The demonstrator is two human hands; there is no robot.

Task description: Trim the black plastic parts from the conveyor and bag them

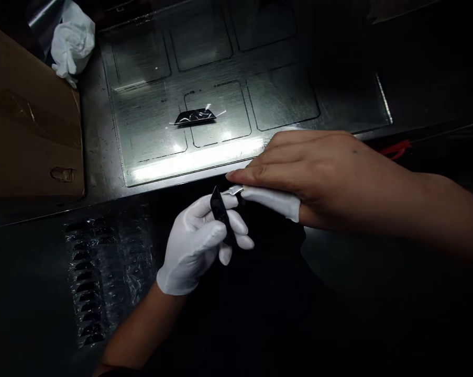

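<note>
While gloved left fingers [236, 222] pinch a black piece [221, 215], right fingers [283, 157] press together on a metal tip [234, 190] beside it.

The white-gloved left hand [193, 246] grips a small black part [220, 214], just beside the metal tip [234, 190] of a white cloth [271, 201] pinched in the bare right hand [310, 178].

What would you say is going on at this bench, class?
A person holds a small black part in their white-gloved left hand. Their right hand grips white cloth and a small silver tip beside that part. Another black piece lies on a metal sheet; more black pieces sit in clear plastic at lower left.
</note>
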